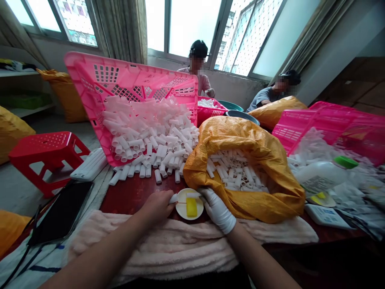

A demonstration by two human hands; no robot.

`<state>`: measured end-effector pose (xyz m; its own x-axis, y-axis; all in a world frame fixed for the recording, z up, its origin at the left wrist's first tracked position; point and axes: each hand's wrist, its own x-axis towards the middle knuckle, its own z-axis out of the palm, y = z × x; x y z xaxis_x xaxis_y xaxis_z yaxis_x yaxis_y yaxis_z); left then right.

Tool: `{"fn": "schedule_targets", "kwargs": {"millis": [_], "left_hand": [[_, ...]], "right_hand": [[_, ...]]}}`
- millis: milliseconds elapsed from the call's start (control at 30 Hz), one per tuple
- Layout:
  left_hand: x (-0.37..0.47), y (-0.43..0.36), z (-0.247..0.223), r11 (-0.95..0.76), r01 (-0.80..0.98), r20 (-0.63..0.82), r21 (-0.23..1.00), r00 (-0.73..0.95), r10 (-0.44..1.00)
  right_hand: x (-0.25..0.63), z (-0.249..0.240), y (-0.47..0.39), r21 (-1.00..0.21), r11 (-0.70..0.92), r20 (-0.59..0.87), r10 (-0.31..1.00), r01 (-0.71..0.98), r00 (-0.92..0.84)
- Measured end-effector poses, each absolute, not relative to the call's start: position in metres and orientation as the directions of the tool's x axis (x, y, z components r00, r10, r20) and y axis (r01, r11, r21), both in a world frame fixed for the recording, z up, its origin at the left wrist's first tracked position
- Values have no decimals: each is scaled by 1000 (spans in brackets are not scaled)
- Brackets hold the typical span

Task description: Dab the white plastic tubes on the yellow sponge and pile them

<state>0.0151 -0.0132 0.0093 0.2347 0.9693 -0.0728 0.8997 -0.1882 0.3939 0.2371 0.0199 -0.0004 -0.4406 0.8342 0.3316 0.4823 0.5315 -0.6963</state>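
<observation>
Over the left edge of a small white dish (181,210), my bare left hand (159,204) is closed on a short white tube (173,198). A thin reddish stick shows beside its fingertips. My right hand (217,208), in a white glove, pinches another white tube (194,195) above the dish's upper right edge. A yellow block (191,206) lies in the dish. Behind my hands many white tubes (162,154) spill out of a tipped pink basket (132,72). Right of them, an orange sack (249,136) stands open with more tubes inside.
A pale fluffy cloth (162,249) lies along the table's front edge. At left are a black phone (63,212) and a red stool (45,144). A bottle (321,174) and a calculator (327,216) sit at right. Two people work beyond the baskets.
</observation>
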Motion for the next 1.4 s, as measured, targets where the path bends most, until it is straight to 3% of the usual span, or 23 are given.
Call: {"fn": "schedule_targets", "kwargs": {"millis": [300, 500, 567, 633, 700, 800, 867, 933, 1000, 1067, 1167, 1267, 1400], "left_hand": [[14, -14, 11, -194, 894, -63, 405, 238, 969], [14, -16, 7, -182, 894, -47, 409, 220, 974], [15, -17, 7, -210, 890, 2, 405, 229, 973], [16, -20, 9, -259, 882, 83, 394, 246, 966], [18, -22, 11, -297, 863, 147, 409, 259, 955], [19, -24, 13, -316, 793, 159, 521, 274, 949], [19, -26, 13, -316, 744, 141, 588, 291, 946], [19, -27, 12, -320, 728, 111, 607, 321, 941], [21, -29, 12, -321, 757, 88, 569, 332, 939], [23, -31, 12, -324, 816, 74, 479, 330, 941], [25, -32, 14, -327, 859, 69, 395, 327, 942], [23, -32, 16, -302, 826, 88, 475, 297, 951], [22, -32, 18, -308, 772, 95, 556, 309, 946]], "right_hand": [[240, -1, 17, -666, 572, 363, 809, 478, -462], [248, 6, 8, -574, 720, 476, 682, 391, -555], [247, 8, 4, -631, 710, 525, 688, 312, -502], [242, 8, 1, -766, 608, 524, 778, 208, -346], [233, 9, 0, -900, 431, 412, 890, 65, -195], [222, 13, -1, -971, 231, 239, 955, -68, -174], [219, 20, -3, -954, 296, 301, 934, -54, -194], [218, 29, -7, -877, 480, 455, 853, 39, -253], [218, 38, -11, -750, 648, 561, 728, 131, -395], [215, 43, -13, -693, 699, 551, 672, 177, -494], [209, 44, -14, -809, 560, 458, 790, 176, -409], [206, 41, -10, -949, 315, 307, 914, -12, -266], [206, 38, -6, -966, 50, 96, 981, -254, -170]]}}
